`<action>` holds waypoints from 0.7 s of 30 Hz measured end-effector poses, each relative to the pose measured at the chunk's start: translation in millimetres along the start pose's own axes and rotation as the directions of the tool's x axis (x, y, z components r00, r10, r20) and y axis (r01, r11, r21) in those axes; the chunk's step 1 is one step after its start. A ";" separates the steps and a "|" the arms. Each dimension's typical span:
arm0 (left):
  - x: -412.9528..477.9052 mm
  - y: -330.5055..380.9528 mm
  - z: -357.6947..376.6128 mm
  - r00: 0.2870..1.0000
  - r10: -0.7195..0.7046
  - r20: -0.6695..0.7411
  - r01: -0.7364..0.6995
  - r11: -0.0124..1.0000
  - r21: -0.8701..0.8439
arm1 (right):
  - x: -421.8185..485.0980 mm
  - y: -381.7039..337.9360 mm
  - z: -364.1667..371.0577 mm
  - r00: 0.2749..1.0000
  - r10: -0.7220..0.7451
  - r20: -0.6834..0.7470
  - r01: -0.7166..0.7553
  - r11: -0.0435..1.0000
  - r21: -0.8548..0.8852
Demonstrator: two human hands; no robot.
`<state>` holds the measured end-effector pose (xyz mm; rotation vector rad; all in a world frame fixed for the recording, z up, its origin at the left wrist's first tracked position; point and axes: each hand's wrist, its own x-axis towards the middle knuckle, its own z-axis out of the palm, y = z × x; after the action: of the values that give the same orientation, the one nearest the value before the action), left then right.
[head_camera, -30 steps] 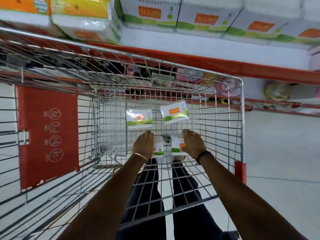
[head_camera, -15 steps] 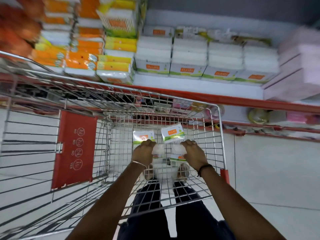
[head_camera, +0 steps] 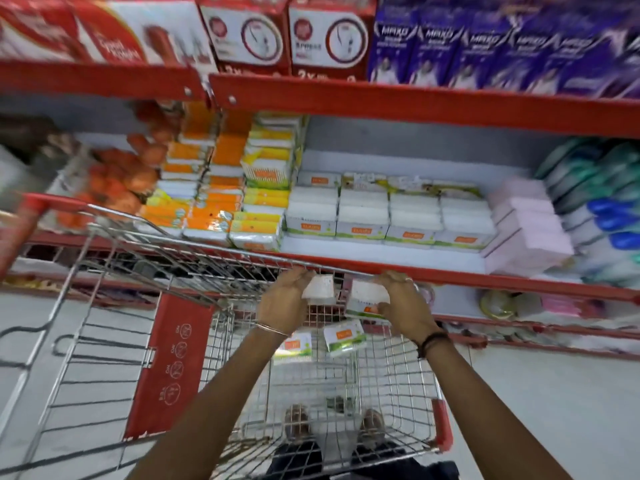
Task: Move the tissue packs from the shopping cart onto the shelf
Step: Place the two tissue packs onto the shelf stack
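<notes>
My left hand (head_camera: pixel 282 301) grips a white tissue pack (head_camera: pixel 320 288), raised to the far rim of the wire shopping cart (head_camera: pixel 221 268). My right hand (head_camera: pixel 403 301) grips a second tissue pack (head_camera: pixel 367 296) beside it. Two more white and green tissue packs lie low in the cart: one (head_camera: pixel 344 337) in the middle, one (head_camera: pixel 298 344) partly behind my left wrist. Just beyond the cart, the red-edged shelf (head_camera: pixel 381 252) carries rows of the same white packs (head_camera: pixel 363 213), with a bare white strip in front of them.
Orange and yellow packs (head_camera: pixel 221 188) fill the shelf's left part, pink packs (head_camera: pixel 526 223) its right. An upper shelf (head_camera: pixel 381 102) holds red and purple boxes. The cart's red child-seat flap (head_camera: pixel 173 362) is at the left. My feet show through the cart's bottom.
Both hands have lifted a tissue pack each from the cart's bottom up to its far rim. My view has tilted up, and the shelves now fill the upper half.
</notes>
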<state>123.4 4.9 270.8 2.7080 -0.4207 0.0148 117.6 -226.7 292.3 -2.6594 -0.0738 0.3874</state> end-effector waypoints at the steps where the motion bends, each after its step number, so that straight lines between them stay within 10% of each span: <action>1: 7.9 2.2 -10.9 0.999 0.034 -0.040 -0.033 0.999 0.008 | 3.8 -3.7 -11.0 0.999 -0.021 -0.031 0.021 1.000 -0.017; 9: 61.2 8.9 -57.3 0.974 0.107 -0.201 -0.101 0.994 0.039 | 44.9 -22.2 -59.0 0.971 -0.115 -0.211 0.109 0.993 -0.040; 21: 98.5 -17.7 -20.2 0.999 0.054 -0.005 -0.054 0.997 0.056 | 93.8 -23.4 -25.9 0.988 -0.094 -0.126 0.081 0.992 -0.100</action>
<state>223.6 -0.3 289.5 2.7499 -0.4984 0.0515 215.1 -206.0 300.6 -2.7558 -0.1715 0.1844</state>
